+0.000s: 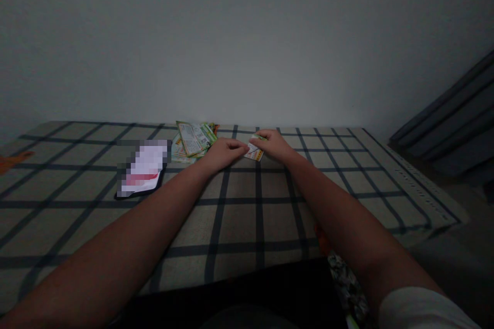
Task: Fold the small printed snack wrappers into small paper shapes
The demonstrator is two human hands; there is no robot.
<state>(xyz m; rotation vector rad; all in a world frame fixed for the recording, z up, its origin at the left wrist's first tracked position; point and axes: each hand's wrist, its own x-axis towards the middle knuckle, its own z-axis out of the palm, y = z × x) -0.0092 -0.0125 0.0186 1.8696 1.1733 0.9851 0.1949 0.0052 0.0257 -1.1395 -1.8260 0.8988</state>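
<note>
Both my arms reach forward over a bed covered with a beige sheet (pixel 239 216) with dark grid lines. My left hand (pixel 226 152) and my right hand (pixel 273 145) meet at a small printed card or packet (pixel 254 151) with white, orange and green on it. Each hand pinches one side of it, fingers closed. Just left of my left hand lies a loose pile of green and white printed packets (pixel 193 140) near the wall.
A flat white and pink item in a dark sleeve (pixel 142 170) lies on the sheet at left. A plain grey wall (pixel 247 36) rises right behind the bed. A striped cushion or folded bedding (pixel 451 118) leans at right. An orange scrap (pixel 13 160) shows at far left.
</note>
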